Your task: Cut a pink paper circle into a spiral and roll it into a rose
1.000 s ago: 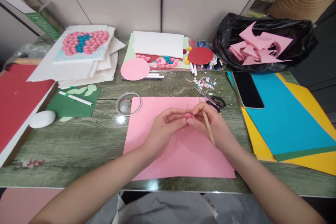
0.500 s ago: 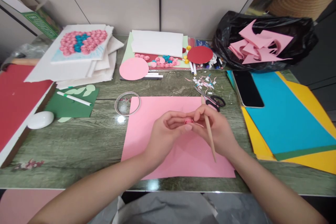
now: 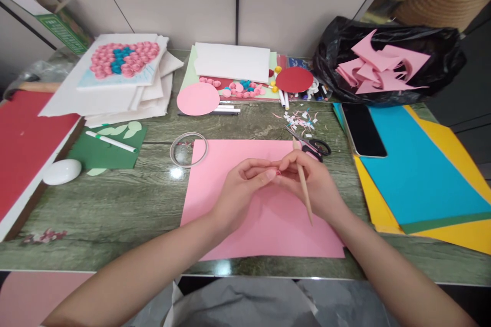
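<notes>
Pink sheet (image 3: 268, 230): lies beneath both hands.
Right hand (image 3: 320, 184): I grasp the wooden stick (image 3: 304, 184), its lower end angled clear of the roll.
Left hand (image 3: 238, 191): my thumb and fingers pinch the pink roll (image 3: 277, 172).
Pink roll: between both hands' fingertips, partly hidden; I'd press lightly and evenly, so the coils neither flatten nor spring loose.
Change since earlier: left thumb covers more roll; stick's lower tip sits farther off.

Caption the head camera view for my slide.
Left hand and right hand hold a small pink coil over a pink sheet, the right also gripping a pointed stick.
</notes>
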Demonstrator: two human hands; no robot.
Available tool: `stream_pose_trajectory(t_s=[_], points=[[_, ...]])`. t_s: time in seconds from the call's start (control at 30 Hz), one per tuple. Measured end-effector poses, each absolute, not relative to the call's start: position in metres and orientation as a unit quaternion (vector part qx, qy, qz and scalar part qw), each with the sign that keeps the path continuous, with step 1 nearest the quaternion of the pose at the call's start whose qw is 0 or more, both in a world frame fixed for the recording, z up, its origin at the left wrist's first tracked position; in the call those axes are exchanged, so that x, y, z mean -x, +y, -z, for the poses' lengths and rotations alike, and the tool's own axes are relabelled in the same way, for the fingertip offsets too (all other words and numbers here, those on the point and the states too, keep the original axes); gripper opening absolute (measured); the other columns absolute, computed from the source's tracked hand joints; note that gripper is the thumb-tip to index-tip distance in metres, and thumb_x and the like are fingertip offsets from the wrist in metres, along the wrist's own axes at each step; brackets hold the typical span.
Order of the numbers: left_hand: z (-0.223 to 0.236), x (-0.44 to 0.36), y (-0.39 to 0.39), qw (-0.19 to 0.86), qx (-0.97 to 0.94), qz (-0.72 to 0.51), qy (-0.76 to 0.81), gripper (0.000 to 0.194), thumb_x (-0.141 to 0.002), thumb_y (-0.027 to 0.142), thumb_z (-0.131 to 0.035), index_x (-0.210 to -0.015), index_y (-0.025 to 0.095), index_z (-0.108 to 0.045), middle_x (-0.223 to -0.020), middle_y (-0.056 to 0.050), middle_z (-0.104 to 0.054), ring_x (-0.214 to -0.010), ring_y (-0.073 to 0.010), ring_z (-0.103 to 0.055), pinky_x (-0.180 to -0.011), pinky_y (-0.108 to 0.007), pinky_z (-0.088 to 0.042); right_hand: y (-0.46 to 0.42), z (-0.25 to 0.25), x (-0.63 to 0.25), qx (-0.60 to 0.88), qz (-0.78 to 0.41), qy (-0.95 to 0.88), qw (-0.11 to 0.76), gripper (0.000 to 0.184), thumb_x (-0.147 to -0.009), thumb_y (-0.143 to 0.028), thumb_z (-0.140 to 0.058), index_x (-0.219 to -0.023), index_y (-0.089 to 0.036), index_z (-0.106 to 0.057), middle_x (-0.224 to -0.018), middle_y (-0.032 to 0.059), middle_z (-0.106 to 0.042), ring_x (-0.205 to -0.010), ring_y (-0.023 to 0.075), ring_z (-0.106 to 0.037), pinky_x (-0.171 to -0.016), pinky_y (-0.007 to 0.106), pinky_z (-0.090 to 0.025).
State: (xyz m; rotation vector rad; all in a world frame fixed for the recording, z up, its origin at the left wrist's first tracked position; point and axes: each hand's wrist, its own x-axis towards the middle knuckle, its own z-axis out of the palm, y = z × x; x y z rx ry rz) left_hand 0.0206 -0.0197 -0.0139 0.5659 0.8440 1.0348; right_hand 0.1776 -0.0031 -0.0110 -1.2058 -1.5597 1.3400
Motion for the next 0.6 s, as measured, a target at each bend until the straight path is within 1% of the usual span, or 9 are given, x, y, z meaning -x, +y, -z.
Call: stream_pose_trajectory(t_s=[0.1, 0.2, 0.4, 0.5, 0.6], points=[[0.0137, -0.0193, -0.0180, 0.767, -0.235, -0.469, 0.368, 0.012, -0.076, 0.018, -0.067, -0.087, 0.015, -0.063, -0.083, -0.003, -0.069, -0.080, -0.0114, -0.063, -0.080, -0.027, -0.047, -0.0019, 0.0124, -0.1773, 0.468, -0.536, -0.591, 0.379, 0.026, -0.067, -0.026, -0.076, -0.081, -0.024, -0.054, -0.080, -0.0012, -0.061, -0.077, 0.0160, -0.064, -0.071, 0.028, -0.054], [0.0125, -0.0194, -0.0182, 0.762, -0.229, -0.476, 0.375, 0.009, -0.077, 0.020, -0.065, -0.084, 0.015, -0.063, -0.084, -0.002, -0.068, -0.080, -0.0115, -0.063, -0.079, -0.027, -0.047, -0.0034, 0.0100, -0.1757, 0.451, -0.561, -0.574, 0.391, 0.026, -0.069, -0.025, -0.075, -0.083, -0.024, -0.054, -0.083, -0.0013, -0.063, -0.079, 0.0156, -0.065, -0.074, 0.029, -0.055], [0.0104, -0.0195, -0.0182, 0.755, -0.229, -0.479, 0.385, 0.010, -0.076, 0.020, -0.066, -0.084, 0.015, -0.062, -0.081, -0.001, -0.068, -0.078, -0.0120, -0.063, -0.079, -0.029, -0.048, -0.0044, 0.0037, -0.1745, 0.451, -0.558, -0.572, 0.398, 0.022, -0.073, -0.026, -0.072, -0.085, -0.024, -0.053, -0.086, -0.0003, -0.066, -0.082, 0.0151, -0.066, -0.073, 0.026, -0.054], [0.0105, -0.0188, -0.0178, 0.758, -0.226, -0.481, 0.378, 0.011, -0.075, 0.020, -0.067, -0.085, 0.015, -0.062, -0.082, -0.002, -0.069, -0.081, -0.0127, -0.064, -0.083, -0.031, -0.048, -0.0041, 0.0033, -0.1755, 0.450, -0.556, -0.573, 0.398, 0.020, -0.075, -0.027, -0.070, -0.086, -0.024, -0.053, -0.088, 0.0005, -0.067, -0.084, 0.0155, -0.066, -0.074, 0.027, -0.054], [0.0105, -0.0185, -0.0177, 0.753, -0.239, -0.482, 0.380, 0.013, -0.073, 0.020, -0.068, -0.084, 0.016, -0.062, -0.083, -0.002, -0.069, -0.082, -0.0129, -0.064, -0.082, -0.031, -0.047, -0.0045, 0.0038, -0.1757, 0.450, -0.548, -0.579, 0.401, 0.019, -0.076, -0.029, -0.069, -0.085, -0.023, -0.053, -0.089, 0.0011, -0.067, -0.085, 0.0162, -0.066, -0.076, 0.029, -0.054]])
